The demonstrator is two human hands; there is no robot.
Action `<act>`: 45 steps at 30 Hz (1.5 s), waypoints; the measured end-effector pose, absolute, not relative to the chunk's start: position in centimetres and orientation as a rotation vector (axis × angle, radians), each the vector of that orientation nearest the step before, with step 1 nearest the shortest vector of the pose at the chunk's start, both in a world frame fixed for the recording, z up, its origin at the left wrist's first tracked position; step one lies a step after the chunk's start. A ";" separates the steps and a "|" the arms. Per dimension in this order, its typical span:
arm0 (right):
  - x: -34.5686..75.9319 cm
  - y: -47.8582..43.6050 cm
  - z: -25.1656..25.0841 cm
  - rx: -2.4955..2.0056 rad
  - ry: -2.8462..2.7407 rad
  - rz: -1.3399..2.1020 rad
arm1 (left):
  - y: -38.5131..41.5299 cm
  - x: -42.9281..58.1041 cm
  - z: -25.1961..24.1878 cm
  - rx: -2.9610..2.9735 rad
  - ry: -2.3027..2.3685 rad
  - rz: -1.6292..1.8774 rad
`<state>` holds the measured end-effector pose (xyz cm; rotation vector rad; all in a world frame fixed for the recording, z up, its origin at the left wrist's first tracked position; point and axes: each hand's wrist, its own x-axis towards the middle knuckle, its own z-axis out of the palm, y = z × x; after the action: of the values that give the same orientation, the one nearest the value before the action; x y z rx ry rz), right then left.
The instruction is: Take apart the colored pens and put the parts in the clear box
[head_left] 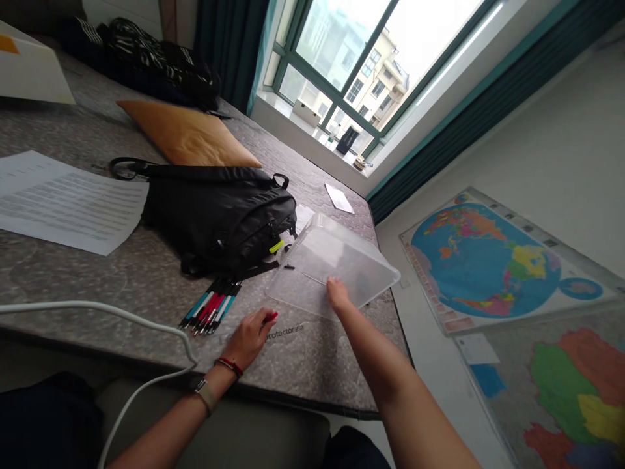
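My left hand (248, 339), with a watch and a red bracelet at the wrist, is just above the mattress near its front edge. Its fingers are closed on a small red item (272, 316), mostly hidden, perhaps a pen's end. To its left lies a bundle of pens (211, 307) in teal, red, white and black. My right hand (337, 294) is closed at the near side of a clear plastic box (364, 264), which sits tilted on the mattress. A thin pale line shows beside its fingertips; I cannot tell whether it belongs to the box.
A black backpack (219, 218) lies behind the pens, with a brown padded envelope (195, 138) beyond it. A printed sheet (68, 202) is at left. A white cable (97, 305) crosses the front left edge. A wall map (483, 260) hangs at right.
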<state>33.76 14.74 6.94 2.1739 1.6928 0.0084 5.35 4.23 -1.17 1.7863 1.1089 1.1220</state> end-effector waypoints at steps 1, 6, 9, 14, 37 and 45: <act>33.6 14.7 6.8 2.169 1.692 0.014 | 4.2 5.4 -1.2 1.785 1.107 1.122; 33.0 14.9 6.4 2.160 1.681 0.024 | 4.2 5.3 -1.0 1.777 1.102 1.119; 33.0 14.8 6.6 2.155 1.701 0.007 | 4.2 5.3 -1.0 1.778 1.104 1.123; 32.9 14.1 7.0 2.160 1.737 -0.042 | 4.2 5.3 -0.9 1.782 1.111 1.128; 20.4 4.6 8.4 2.432 2.450 -1.751 | 4.1 5.2 -0.6 1.785 1.093 1.109; 20.5 4.0 7.4 2.387 2.615 -1.358 | 4.1 5.1 -0.1 1.766 1.086 1.115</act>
<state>20.53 3.95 7.39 2.3872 2.6145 -1.3575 5.08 4.09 -0.08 1.7656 1.0860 1.1152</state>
